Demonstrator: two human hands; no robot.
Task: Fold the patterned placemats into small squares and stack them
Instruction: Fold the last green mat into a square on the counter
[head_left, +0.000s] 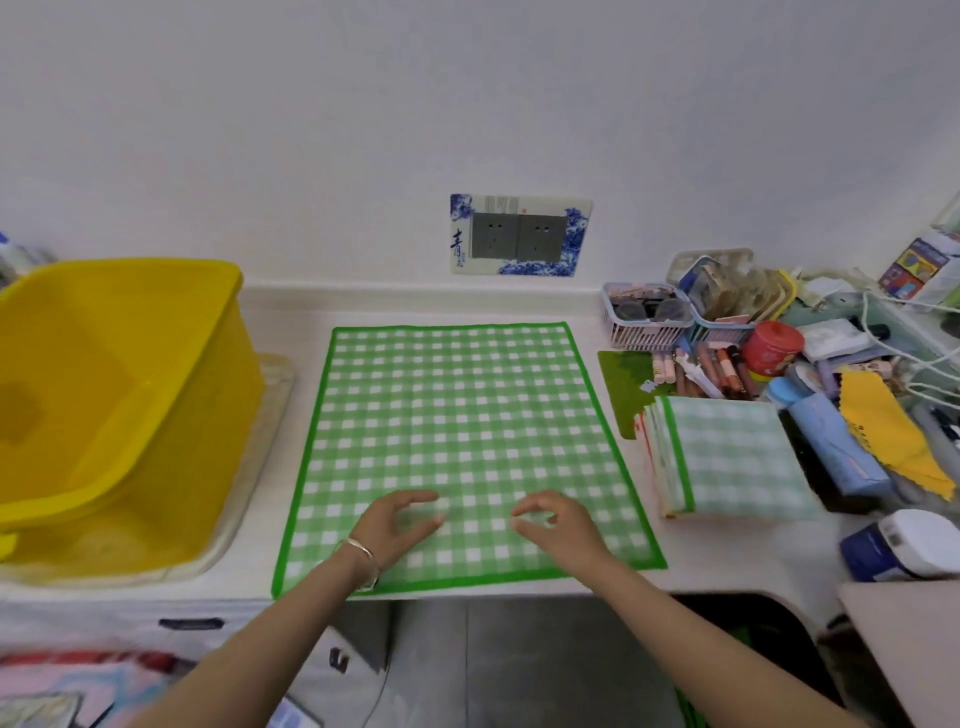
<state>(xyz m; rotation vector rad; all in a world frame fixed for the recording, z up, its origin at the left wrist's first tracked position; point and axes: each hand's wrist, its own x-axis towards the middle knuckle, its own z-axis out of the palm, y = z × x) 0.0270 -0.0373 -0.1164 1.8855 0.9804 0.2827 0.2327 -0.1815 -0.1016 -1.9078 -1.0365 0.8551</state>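
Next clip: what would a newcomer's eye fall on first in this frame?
The green checked placemat lies flat in the middle of the counter, the left hand and right hand over its near part, fingers loosely curled. A bright yellow tub stands at left; a stack of folded placemats sits at right.

We log: placemat (457, 431), thin cloth by its look, matt, smooth. Left of it, yellow tub (119, 395), glossy plastic. Right of it, folded stack (727, 457), the same matt cloth. Beneath it, surface (291, 317), pale, smooth. Over its near edge, bracelet (361, 548), shiny metal.
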